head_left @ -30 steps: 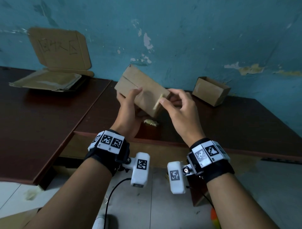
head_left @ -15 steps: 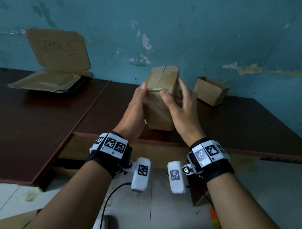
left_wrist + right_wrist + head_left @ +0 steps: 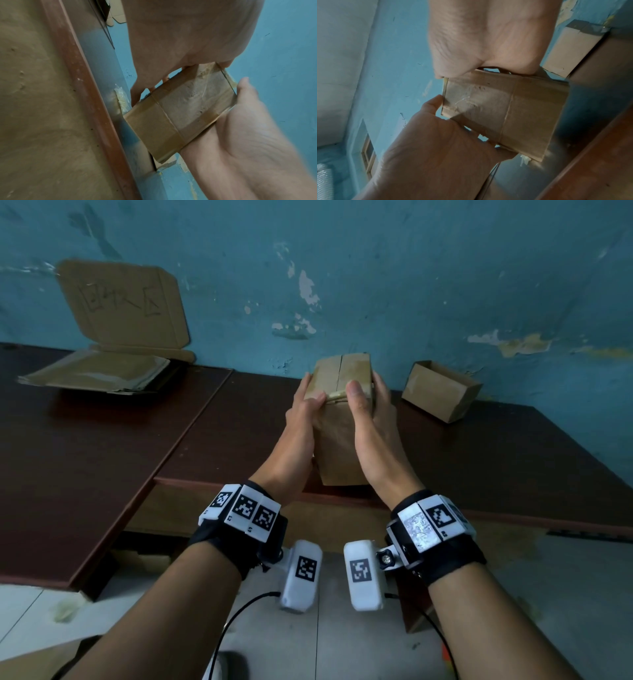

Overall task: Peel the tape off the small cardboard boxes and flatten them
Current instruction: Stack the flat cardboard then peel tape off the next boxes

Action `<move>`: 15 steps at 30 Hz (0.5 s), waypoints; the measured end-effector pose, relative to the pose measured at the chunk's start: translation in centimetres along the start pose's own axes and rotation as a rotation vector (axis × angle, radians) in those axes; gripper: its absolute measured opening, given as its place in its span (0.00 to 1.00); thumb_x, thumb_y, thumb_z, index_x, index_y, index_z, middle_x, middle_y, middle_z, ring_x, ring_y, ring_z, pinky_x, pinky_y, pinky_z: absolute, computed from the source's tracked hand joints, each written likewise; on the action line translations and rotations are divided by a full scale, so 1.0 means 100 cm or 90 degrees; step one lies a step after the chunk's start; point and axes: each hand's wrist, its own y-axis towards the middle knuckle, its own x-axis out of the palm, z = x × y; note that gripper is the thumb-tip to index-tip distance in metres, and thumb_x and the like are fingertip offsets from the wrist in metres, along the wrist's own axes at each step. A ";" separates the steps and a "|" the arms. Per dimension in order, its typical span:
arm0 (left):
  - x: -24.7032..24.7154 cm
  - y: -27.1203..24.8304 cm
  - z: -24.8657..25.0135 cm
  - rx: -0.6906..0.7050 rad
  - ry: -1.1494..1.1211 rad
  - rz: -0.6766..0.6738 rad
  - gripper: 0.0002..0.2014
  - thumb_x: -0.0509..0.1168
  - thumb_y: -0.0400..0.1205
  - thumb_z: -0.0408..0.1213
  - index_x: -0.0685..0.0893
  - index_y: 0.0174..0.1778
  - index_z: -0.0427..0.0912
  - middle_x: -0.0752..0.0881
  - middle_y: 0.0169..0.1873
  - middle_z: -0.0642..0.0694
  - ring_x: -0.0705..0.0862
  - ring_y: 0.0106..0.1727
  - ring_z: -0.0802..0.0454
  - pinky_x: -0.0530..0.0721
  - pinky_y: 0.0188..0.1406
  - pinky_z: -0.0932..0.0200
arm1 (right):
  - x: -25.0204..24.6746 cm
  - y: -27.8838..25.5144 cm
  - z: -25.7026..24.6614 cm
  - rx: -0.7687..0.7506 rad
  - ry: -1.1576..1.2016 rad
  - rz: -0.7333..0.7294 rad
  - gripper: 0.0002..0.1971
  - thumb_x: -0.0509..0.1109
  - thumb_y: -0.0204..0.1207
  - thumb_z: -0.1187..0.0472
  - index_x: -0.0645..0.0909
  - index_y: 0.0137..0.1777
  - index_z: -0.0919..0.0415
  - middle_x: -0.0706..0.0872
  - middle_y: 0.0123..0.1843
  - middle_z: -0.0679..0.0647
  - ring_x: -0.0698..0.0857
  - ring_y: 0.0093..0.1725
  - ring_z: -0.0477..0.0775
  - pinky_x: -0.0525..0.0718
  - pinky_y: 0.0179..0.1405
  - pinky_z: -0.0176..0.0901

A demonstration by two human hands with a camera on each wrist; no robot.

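A small taped cardboard box (image 3: 337,440) stands on end above the table's front edge, held between my two hands. My left hand (image 3: 301,419) grips its left side and my right hand (image 3: 373,419) grips its right side. Both thumbs press on the top front edge, where a rumpled end of brown tape (image 3: 334,397) lies. Tape runs along the seam of the top flaps. In the left wrist view the box (image 3: 180,112) shows glossy tape bands across its face. The right wrist view shows the box (image 3: 505,111) with both thumbs at one end.
An open small box (image 3: 442,392) sits at the back right of the dark table (image 3: 102,457). Flattened cardboard (image 3: 99,374) is stacked at the back left below a cardboard sign (image 3: 123,306) leaning on the wall. A wad of peeled tape (image 3: 121,98) lies on the table near the box.
The box has been turned from a tilted, sideways hold to standing on end. Both hands have shifted to its sides, and the thumbs have come onto the top front edge.
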 end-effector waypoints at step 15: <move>0.001 -0.004 0.002 0.001 0.012 -0.043 0.40 0.57 0.87 0.57 0.45 0.95 0.69 0.75 0.86 0.52 0.81 0.82 0.57 0.83 0.78 0.50 | -0.003 0.001 0.004 0.005 0.047 -0.024 0.55 0.68 0.65 0.09 0.66 0.91 0.32 0.76 0.86 0.52 0.75 0.88 0.52 0.78 0.87 0.67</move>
